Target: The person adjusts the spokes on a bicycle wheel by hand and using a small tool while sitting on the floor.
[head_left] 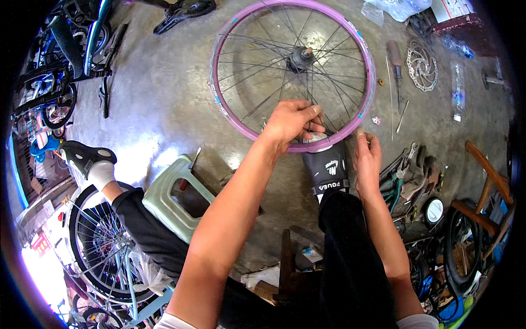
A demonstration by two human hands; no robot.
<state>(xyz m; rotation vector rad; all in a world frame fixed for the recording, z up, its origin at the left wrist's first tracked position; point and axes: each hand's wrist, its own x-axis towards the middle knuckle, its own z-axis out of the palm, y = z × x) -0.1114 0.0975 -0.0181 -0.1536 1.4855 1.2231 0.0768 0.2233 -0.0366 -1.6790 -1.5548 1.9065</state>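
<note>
A purple bicycle rim [215,74] with dark spokes and a central hub [300,59] is in front of me, its near edge crossing over my right shoe [327,167]. My left hand [293,122] reaches over that near edge, thumb and fingers closed on a dark spoke close to the rim. Just outside the rim, at its near right, is my right hand [367,159]. Its thumb and fingertips are pinched together against or beside the rim; anything between them is too small to make out.
Right of the wheel lie a screwdriver [398,71], a brake disc [422,66], a thin rod [389,98] and a plastic bottle [458,90]. Pliers [399,183] and other tools are piled nearer. A pale green stool [164,200] stands left, with bicycles [60,82] beyond.
</note>
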